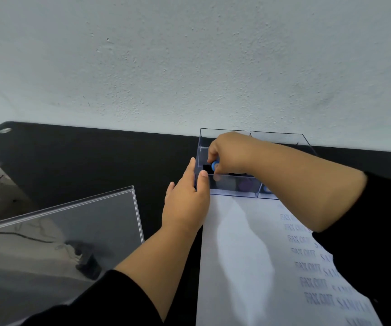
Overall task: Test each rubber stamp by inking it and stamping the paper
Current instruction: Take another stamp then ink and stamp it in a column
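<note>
A clear plastic box (pixel 232 192) with two compartments stands at the back of the black table, touching the top edge of the white paper (pixel 241 260). My right hand (pixel 229 152) reaches into the left compartment and pinches a blue-handled stamp (pixel 214 165) there. My left hand (pixel 187 201) grips the box's front left corner, thumb on the front wall and fingers along the left side. Dark stamps (pixel 245 184) lie blurred on the box's floor. The paper's right part carries columns of blue prints, "FAX OUT" (pixel 307 267) among them.
A clear acrylic panel (pixel 72 222) lies at the left over the table's edge, with a floor and cables showing through it. The black table (pixel 95 156) runs back to a white wall. My right sleeve covers the paper's right edge.
</note>
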Tool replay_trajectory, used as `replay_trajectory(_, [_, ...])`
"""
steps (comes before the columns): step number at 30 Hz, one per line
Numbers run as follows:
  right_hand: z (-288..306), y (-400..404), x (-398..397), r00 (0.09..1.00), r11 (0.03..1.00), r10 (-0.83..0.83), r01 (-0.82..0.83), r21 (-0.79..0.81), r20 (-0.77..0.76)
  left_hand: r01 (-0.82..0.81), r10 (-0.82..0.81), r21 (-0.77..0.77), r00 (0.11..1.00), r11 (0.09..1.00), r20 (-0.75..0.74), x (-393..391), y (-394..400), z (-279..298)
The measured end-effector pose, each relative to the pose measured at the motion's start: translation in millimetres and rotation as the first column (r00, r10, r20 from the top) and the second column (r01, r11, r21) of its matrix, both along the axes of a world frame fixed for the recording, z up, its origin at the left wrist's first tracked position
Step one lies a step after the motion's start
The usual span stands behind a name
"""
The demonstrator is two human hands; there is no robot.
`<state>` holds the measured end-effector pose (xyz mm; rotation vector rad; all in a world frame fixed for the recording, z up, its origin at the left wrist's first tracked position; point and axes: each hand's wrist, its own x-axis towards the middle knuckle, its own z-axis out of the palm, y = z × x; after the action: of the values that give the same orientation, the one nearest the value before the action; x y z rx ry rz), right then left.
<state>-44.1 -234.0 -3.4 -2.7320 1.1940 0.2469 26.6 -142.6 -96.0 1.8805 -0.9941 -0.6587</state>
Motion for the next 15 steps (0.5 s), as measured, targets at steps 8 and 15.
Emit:
replay_trajectory(8, [-3.7,-5.6,4.0,0.99,0.996,0.077,-0.071,0.057,-0.121,0.018,-0.018,-0.017,0.999,1.0,0.034,1.6,-1.7,-2.1])
replay_trajectory(15, [-8.1,-16.7,-4.5,0.997,0.977,-0.032,0.016,0.212,0.072,0.038,-0.038,-0.012,0.999,0.999,0.01,2.8,-1.5,-4.3])
